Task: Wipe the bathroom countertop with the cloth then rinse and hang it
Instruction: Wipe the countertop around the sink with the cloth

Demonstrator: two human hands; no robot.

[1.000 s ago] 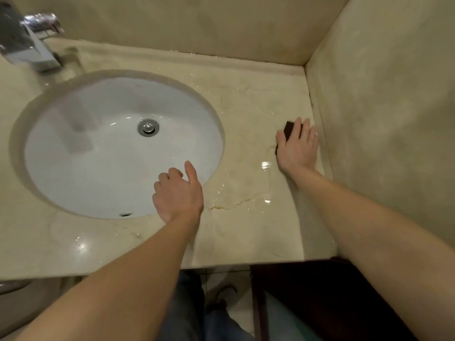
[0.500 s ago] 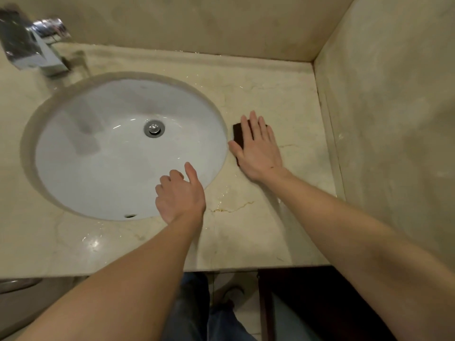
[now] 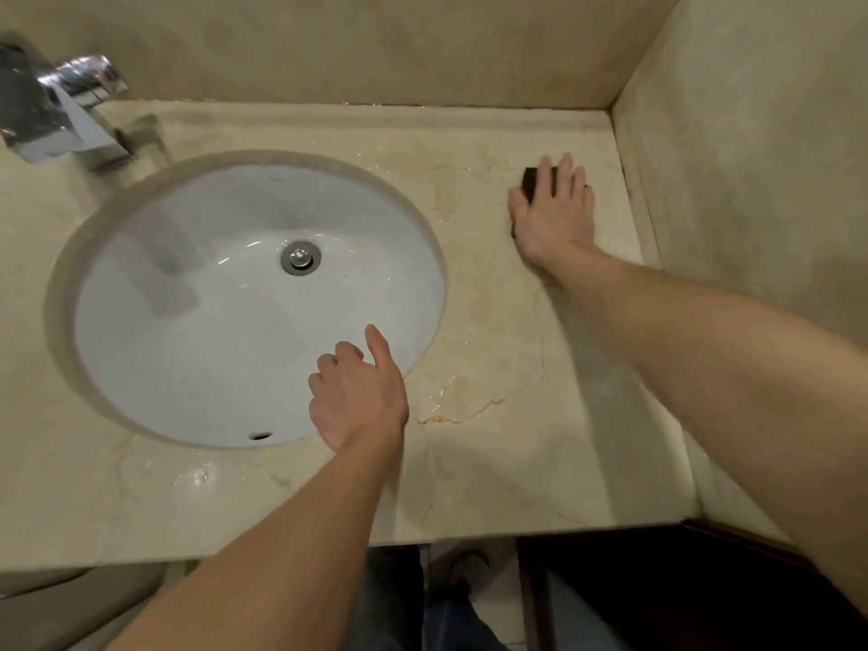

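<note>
Two hands show from my head view: my right hand (image 3: 554, 213) lies flat, fingers spread, pressing the dark cloth (image 3: 530, 179) onto the table (image 3: 493, 462) near the corner, my left hand (image 3: 359, 397) loosely curled, empty, at the sink (image 3: 235, 321) rim, no writing legible.

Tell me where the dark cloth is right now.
In the head view the dark cloth lies flat on the countertop under the right hand, right of the sink, near the back corner by the side wall.

No text, label or number can be read anywhere here. The faucet (image 3: 70, 110) shows no legible brand (only blurred reflections).
</note>
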